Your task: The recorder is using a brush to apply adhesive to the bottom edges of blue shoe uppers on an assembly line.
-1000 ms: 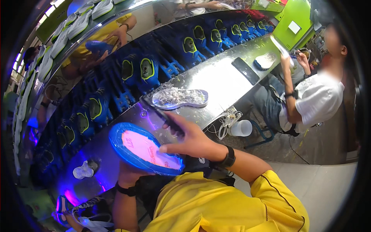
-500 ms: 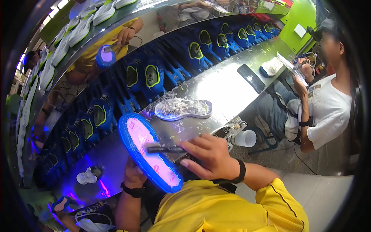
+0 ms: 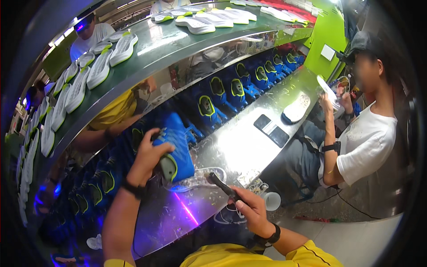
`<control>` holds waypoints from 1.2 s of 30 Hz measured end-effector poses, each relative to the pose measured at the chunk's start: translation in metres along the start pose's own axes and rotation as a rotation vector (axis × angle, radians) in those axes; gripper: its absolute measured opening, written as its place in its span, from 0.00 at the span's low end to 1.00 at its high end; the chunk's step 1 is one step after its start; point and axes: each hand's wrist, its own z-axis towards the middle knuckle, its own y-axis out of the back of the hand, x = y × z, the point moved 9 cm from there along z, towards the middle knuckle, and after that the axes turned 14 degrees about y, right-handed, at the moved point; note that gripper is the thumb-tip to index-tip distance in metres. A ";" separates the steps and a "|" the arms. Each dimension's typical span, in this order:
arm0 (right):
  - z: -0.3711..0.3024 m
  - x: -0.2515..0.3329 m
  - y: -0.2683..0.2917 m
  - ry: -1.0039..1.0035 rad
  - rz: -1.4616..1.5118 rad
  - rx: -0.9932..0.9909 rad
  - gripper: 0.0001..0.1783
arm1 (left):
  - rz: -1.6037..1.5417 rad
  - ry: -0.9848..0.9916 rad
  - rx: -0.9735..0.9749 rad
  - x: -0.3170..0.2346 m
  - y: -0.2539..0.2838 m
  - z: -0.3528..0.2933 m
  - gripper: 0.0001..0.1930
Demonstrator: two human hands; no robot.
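Right hand (image 3: 257, 213) has its fingers wrapped round a black tool (image 3: 223, 187); I'd keep that tip off the upper. Left hand (image 3: 149, 158) is gripping the blue shoe (image 3: 181, 153), tilted over the counter (image 3: 164, 227) by a shaving-strewn sole (image 3: 202, 179) (can't tell if touching). Firm hold, don't squash the collar, stay clear of the blue shoes lined up behind (image 3: 207, 106).

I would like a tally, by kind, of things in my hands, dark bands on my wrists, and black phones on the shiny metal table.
Blue and yellow-green shoe: 1
Slim dark handheld tool: 1
Dark wristbands: 2
Black rectangular phone: 1
Total: 5
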 end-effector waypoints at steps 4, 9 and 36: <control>-0.007 -0.014 0.013 -0.045 -0.050 -0.023 0.24 | 0.632 -0.336 -0.412 -0.048 -0.019 0.099 0.41; -0.012 -0.017 0.021 -0.085 -0.120 -0.012 0.25 | 0.839 -0.279 -0.343 -0.025 -0.057 0.189 0.33; -0.034 0.005 -0.056 -0.033 -0.111 0.093 0.28 | -0.502 0.069 -0.038 0.112 0.171 -0.067 0.23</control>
